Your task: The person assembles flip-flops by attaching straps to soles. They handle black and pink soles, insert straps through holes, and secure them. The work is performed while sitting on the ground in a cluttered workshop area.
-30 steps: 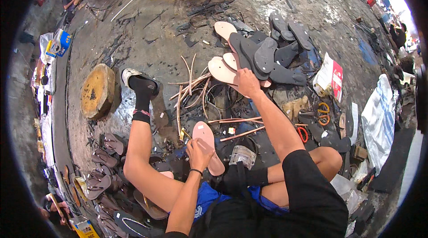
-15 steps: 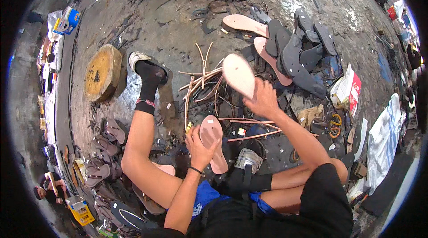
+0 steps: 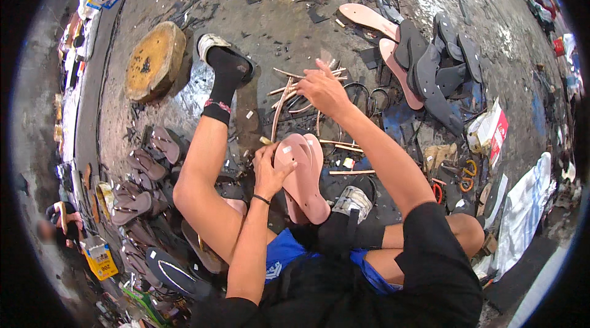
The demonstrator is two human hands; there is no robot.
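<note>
My left hand [image 3: 268, 174] is closed round the edge of a pair of pink sandal soles [image 3: 300, 174] above my lap. They overlap, one lying partly behind the other, with small holes and a pale label showing on the front one. My right hand [image 3: 324, 88] reaches over a loose bundle of thin pink straps [image 3: 284, 102] on the floor. Its fingers are apart and touch or hover at the straps; I see nothing gripped in them. A small yellowish piece [image 3: 265, 141] shows by my left fingertips.
Black soles [image 3: 426, 73] lie piled with pink soles [image 3: 405, 76] at the far right. A round wooden block [image 3: 155, 60] stands beyond my left foot. Finished brown sandals [image 3: 132, 202] crowd the left side. Orange-handled scissors [image 3: 468, 175] and a white cloth [image 3: 522, 208] lie right.
The sole my right hand held now rests with the other in my left hand. My right hand, without a sole, has moved left and farther out, over the straps.
</note>
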